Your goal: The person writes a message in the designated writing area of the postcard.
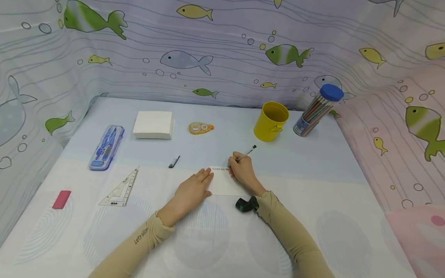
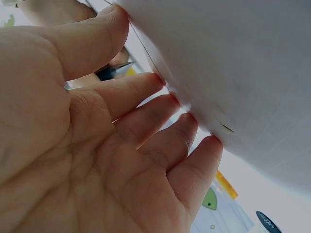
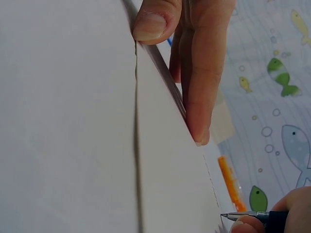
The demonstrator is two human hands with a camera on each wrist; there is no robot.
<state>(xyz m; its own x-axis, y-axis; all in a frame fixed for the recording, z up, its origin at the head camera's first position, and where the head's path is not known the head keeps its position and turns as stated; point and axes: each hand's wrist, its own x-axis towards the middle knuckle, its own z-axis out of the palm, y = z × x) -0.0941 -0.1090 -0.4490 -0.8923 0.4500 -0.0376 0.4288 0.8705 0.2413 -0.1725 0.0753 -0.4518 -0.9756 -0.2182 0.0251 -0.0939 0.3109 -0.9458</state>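
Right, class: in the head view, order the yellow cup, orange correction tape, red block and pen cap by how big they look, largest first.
1. Yellow cup
2. Orange correction tape and red block, unranked: one longer, one blockier, similar area
3. Pen cap

Study-desk corner, fish-print curtains (image 1: 226, 38) around a pale table (image 1: 306, 204); set square (image 1: 130, 186), pencil tube (image 1: 314, 114), correction tape (image 1: 200, 128)

Fabric backdrop (image 1: 229, 38), bluish-lavender, pinkish at right, printed with green, yellow, grey fish (image 1: 283, 55), bubbles (image 1: 45, 28), wavy lines. Table (image 1: 313, 162) pale, faint circle prints (image 1: 344, 241) nearer.
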